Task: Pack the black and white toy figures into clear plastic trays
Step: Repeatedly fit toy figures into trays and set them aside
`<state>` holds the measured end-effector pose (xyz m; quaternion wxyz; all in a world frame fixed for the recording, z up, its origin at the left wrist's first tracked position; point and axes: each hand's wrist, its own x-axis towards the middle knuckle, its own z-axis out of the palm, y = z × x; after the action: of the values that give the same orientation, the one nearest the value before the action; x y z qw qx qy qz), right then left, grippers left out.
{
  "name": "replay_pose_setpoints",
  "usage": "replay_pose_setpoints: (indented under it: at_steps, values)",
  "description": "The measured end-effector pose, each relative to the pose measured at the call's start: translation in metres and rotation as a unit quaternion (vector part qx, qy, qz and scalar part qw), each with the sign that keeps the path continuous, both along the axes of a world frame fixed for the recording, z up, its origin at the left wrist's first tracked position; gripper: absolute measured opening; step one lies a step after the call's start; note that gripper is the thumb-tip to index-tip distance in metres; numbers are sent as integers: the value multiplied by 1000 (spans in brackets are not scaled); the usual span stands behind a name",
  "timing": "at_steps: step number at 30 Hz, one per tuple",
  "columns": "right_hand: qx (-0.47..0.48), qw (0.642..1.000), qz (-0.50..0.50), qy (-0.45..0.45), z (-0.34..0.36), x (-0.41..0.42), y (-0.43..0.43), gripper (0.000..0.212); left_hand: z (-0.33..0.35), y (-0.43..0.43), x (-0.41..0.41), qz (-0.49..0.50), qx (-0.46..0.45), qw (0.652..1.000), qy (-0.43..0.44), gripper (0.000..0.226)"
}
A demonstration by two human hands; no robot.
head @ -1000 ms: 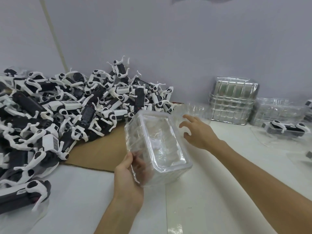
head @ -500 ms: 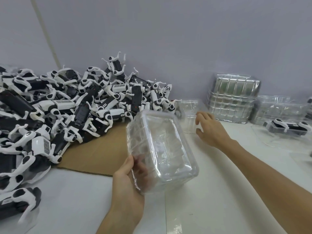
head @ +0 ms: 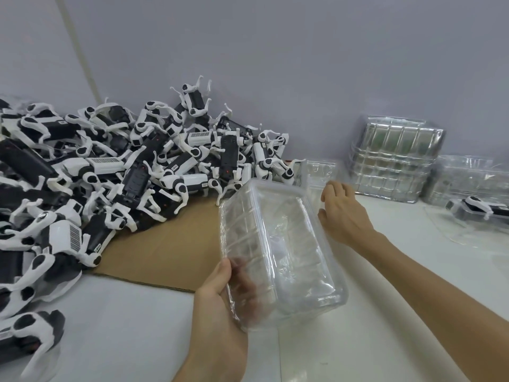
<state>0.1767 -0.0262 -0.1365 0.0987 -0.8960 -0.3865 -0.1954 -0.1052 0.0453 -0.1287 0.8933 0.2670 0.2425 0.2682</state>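
Near: left hand (head: 217, 307) grips the near end of a clear tray (head: 278, 249). The thumb lies along its left wall and the fingers (head: 248, 288) are curled underneath, showing through the plastic. The tray is tipped up, opening toward the camera, with its long axis running near to far and leaning a little left. It may be several trays nested; cannot tell. White surface (head: 124, 326) below.

Middle: right hand (head: 341, 213) is stretched past the tray's far right corner, palm down. Its fingers are nearly straight, close together and hold nothing. They reach toward a loose tray (head: 316, 175) just beyond. That tray is blurred, so contact cannot be told.

Left and beyond: the toys (head: 137, 172) are heaped on cardboard (head: 165, 252). The nearest ones lie just off the held tray's far left corner.

Judgement: the pile lies left of and beyond both hands. The left hand is nearer it but is occupied. The right hand must cross over the tray to reach a toy, so the tray likely goes down first.

Far right: a stack (head: 394, 158) of empty trays stands against the wall. A packed toy (head: 479, 208) sits in its tray, well apart from the hands.
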Motion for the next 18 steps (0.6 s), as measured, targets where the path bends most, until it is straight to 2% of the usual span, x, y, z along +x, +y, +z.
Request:
replay_pose_setpoints:
  at_steps: [5,7,10,12,14,16,18]
  values:
    - [-80,996,-12,44,4,21,24,33,2,1,2,11,0,1000,27,27]
    - [-77,992,-30,97,9,35,33,39,2,2,2,16,-4,999,35,30]
    - [-55,986,-65,146,20,52,36,36,0,4,4,9,-17,999,35,32]
    - [-6,986,-69,153,25,48,31,38,-2,4,5,6,-21,999,31,27]
    - [99,983,-23,156,29,29,24,35,-2,2,6,6,-4,1000,25,26]
    - [239,949,58,195,37,-3,13,20,0,-1,7,3,38,999,19,25]
    - [324,910,130,223,49,-43,-2,21,1,-4,6,-2,79,997,2,26]
